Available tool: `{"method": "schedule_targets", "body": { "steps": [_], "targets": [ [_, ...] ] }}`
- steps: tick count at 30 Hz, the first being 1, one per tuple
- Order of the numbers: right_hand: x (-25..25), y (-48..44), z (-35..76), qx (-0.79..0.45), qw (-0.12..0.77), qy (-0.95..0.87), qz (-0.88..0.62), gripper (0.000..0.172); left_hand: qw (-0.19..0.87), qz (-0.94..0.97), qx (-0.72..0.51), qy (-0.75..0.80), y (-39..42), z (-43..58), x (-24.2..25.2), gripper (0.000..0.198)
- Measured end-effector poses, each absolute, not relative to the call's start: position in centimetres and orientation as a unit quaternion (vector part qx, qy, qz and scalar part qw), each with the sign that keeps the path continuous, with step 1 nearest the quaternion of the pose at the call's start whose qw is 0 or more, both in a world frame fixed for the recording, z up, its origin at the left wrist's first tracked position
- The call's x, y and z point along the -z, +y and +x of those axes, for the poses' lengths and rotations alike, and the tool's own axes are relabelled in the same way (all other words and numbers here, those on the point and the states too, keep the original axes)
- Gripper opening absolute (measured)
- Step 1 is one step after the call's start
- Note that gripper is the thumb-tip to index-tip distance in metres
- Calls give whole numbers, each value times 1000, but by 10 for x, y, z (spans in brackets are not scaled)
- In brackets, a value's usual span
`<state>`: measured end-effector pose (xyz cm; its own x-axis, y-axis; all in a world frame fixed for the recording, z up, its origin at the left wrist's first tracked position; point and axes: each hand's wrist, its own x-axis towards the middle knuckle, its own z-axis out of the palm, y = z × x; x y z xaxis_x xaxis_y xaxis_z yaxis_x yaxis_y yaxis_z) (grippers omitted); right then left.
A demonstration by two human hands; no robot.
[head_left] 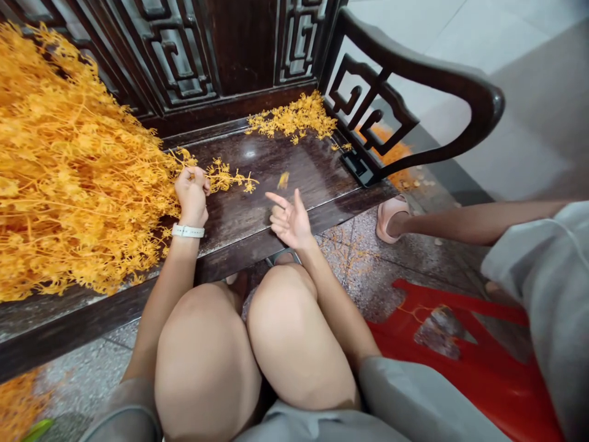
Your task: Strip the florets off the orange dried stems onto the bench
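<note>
My left hand (192,191) is closed around a flower sprig (225,177), whose yellow-orange blossoms stick out to the right over the dark bench. Directly behind that hand rises a big heap of the same flower sprigs (83,166). My right hand (291,221) is open, palm up, thumb and index finger spread and the other fingers partly curled. Just beyond its fingertips shows a small blurred yellow flower bit (283,180), apart from the hand; whether it is in the air or on the wood I cannot tell. Loose picked blossoms (294,116) lie along the bench's back edge.
The wooden bench (239,227) has a carved back and a curved armrest (442,73) at right. A black phone-like object (356,169) lies by the armrest. Orange scraps (347,248) litter the floor. Another person's leg (460,224) and a red plastic bag (488,362) are on my right.
</note>
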<state>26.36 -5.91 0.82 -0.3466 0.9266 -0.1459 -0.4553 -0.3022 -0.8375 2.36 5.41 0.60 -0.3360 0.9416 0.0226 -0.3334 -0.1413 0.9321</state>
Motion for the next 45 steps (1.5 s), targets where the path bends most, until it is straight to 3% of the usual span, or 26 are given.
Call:
{"method": "schedule_targets", "body": {
  "steps": [3,9,13,18,23,34,39,45],
  "targets": [
    [-8,-52,262,-750,486,-274,-355,74,500,335,-660,449,50,29,-6,37],
    [-2,-55,251,-735,502,-271,-366,44,557,344,-628,420,43,35,-10,32],
    [1,-56,247,-714,514,-286,-380,60,605,342,-606,387,39,40,-15,36],
    [1,-55,246,-725,481,-342,-355,48,602,360,-596,390,36,45,-14,36],
    [0,-54,249,-736,484,-339,-330,61,567,385,-603,409,41,43,-9,40],
    [3,-55,243,-698,510,-344,-367,55,601,388,-590,374,37,41,-16,41],
    [9,-55,246,-698,430,-439,-367,55,575,387,-617,373,40,42,-6,36],
    [2,-50,253,-678,207,-652,-269,49,520,379,-650,405,46,41,0,34]
  ]
}}
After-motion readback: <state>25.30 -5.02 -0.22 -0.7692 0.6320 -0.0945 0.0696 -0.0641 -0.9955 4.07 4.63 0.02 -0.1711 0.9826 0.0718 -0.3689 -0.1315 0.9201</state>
